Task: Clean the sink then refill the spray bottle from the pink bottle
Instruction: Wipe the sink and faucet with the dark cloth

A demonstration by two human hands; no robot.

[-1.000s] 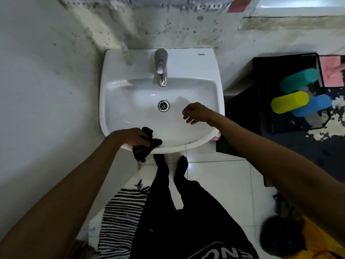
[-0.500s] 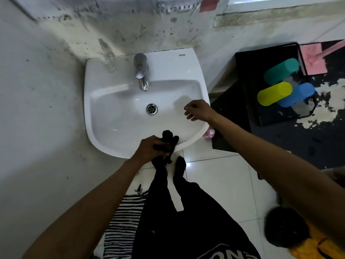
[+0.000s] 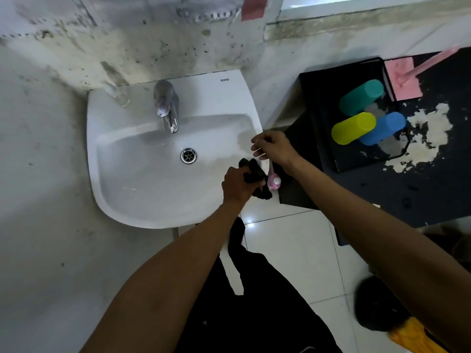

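A white wall-mounted sink (image 3: 142, 197) with a chrome tap (image 3: 167, 108) and a metal drain (image 3: 188, 155) fills the middle left. My left hand (image 3: 235, 186) is shut on a black cloth (image 3: 256, 178) pressed on the sink's right rim. My right hand (image 3: 274, 146) hovers just above that rim with fingers loosely curled, holding nothing. A pink bottle (image 3: 273, 180) stands on the floor right beside the sink's right edge, partly hidden by the rim. A clear spray bottle (image 3: 119, 94), blurred, stands on the sink's back left corner.
A black cabinet (image 3: 356, 154) at the right carries teal (image 3: 362, 96), yellow (image 3: 353, 127) and blue (image 3: 383, 128) cylinders. A pink pad (image 3: 402, 79) lies behind them. White floor tiles (image 3: 288, 250) run under the sink. My black trousers (image 3: 249, 301) are below. A stained wall lies behind.
My left hand has slid the black cloth along the front rim from the sink's left side to its right side. My right hand stayed near the right rim. The view shifted left.
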